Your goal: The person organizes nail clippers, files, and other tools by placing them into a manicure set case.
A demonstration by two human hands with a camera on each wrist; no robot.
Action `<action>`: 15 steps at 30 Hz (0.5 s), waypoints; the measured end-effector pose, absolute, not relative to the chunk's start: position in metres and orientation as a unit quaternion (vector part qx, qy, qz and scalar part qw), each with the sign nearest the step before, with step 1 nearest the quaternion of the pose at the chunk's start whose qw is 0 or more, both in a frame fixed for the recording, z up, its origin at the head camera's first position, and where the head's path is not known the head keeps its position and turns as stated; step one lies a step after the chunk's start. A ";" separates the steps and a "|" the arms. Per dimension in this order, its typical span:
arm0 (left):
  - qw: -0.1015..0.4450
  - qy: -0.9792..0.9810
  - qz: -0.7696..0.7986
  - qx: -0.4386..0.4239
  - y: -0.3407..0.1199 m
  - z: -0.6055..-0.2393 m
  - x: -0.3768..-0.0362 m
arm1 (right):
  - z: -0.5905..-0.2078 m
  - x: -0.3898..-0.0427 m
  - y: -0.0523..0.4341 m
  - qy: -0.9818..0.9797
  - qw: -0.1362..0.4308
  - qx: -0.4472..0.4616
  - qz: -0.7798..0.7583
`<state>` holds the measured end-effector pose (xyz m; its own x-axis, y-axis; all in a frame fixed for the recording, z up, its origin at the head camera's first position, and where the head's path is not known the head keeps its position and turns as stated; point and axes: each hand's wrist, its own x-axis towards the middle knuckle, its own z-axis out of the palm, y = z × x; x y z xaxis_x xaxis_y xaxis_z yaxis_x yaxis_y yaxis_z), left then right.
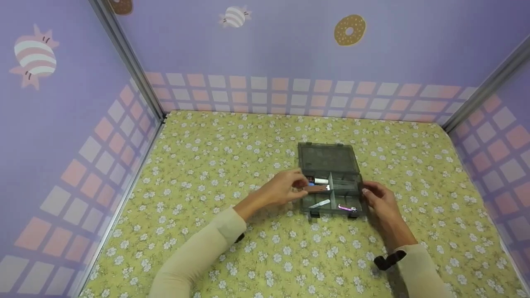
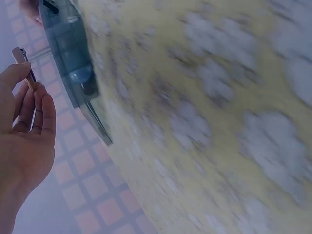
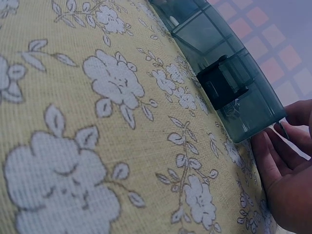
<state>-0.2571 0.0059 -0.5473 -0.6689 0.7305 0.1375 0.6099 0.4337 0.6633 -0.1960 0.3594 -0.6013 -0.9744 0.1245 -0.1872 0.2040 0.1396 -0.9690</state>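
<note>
A translucent grey divided storage box [image 1: 333, 213] stands on the cloth with its lid [image 1: 329, 158] laid back. My left hand [image 1: 285, 186] pinches a brown nail clipper [image 1: 316, 188] between thumb and fingers, over the left compartments. The left wrist view shows the clipper [image 2: 25, 66] sticking up past the fingertips. My right hand [image 1: 379, 200] grips the box's right side wall; the right wrist view has its fingers around the corner [image 3: 275, 119]. In the front compartments lie a slim silver tool [image 1: 320, 203] and a small purple nail clipper [image 1: 347, 208].
In the back left compartment are a white cylindrical item [image 1: 321, 181] and a blue one [image 1: 311, 183], partly hidden by the left hand. Two dark latches [image 1: 315, 215] hang at the front. A flowered yellow cloth [image 1: 232, 165] covers the table, with purple panels [image 1: 256, 49] around it.
</note>
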 end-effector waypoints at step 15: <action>0.086 0.848 0.331 0.406 0.088 -0.550 -0.248 | -0.605 -0.196 0.359 0.765 0.025 0.116 -0.633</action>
<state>-0.2483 0.0883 -0.5498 -0.6560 0.7447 0.1233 0.6312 0.4516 0.6306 -0.1955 0.3592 -0.6048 -0.9717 0.1453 -0.1860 0.2098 0.1708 -0.9627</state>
